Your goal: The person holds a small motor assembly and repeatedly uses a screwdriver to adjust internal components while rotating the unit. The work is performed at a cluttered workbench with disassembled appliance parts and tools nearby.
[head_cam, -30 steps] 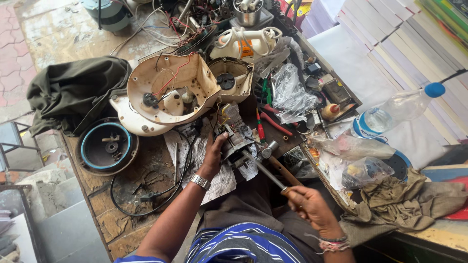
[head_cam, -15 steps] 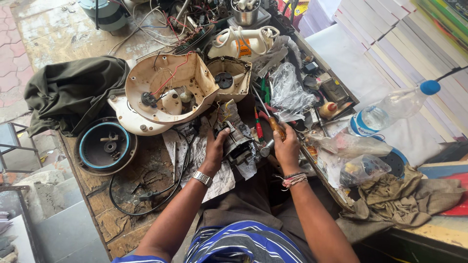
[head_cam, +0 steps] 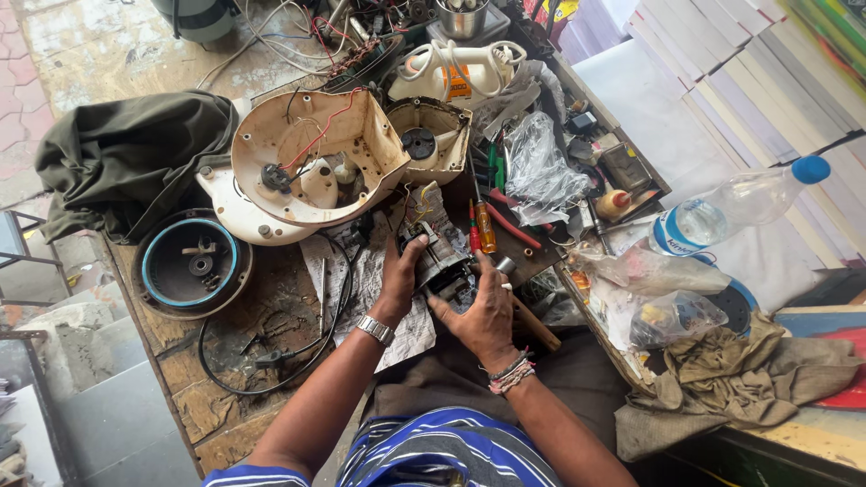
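Fingers of left hand (head_cam: 400,278) and right hand (head_cam: 484,311) curled closed around dark motor (head_cam: 439,261), gripping both sides.

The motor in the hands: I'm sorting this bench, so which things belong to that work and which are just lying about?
In hand:
small electric motor
left hand
right hand
crumpled paper under it

Lying about:
cream housing shell
blue-rimmed round part
orange-handled screwdriver
water bottle
dark cloth

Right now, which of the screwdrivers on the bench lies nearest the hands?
The orange-handled screwdriver, just above the right hand; the green-handled ones lie farther up.
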